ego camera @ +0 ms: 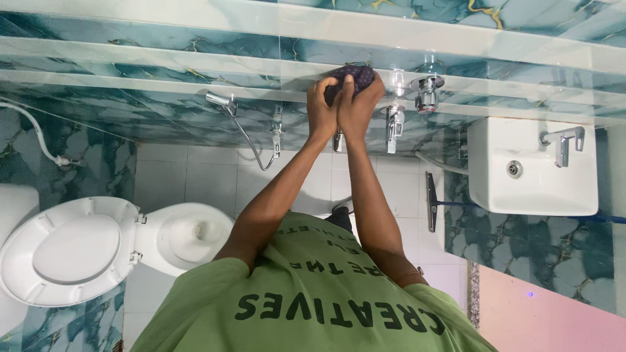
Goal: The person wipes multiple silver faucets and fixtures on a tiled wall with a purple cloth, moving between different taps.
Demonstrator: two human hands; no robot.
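your fingers (334, 86) are curled tight: left hand (321, 104) and right hand (357, 104) both grip a dark purple cloth (355, 75), pressed against the marbled teal wall tile (195, 45). chrome taps (427, 92) sit just beside the cloth, a white basin (531, 189) further off, a toilet (189, 234) well apart.

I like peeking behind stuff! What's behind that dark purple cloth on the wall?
Teal marbled wall tile shows all around the purple cloth, so it lies against the wall. The patch directly behind it is hidden by the cloth and both hands.
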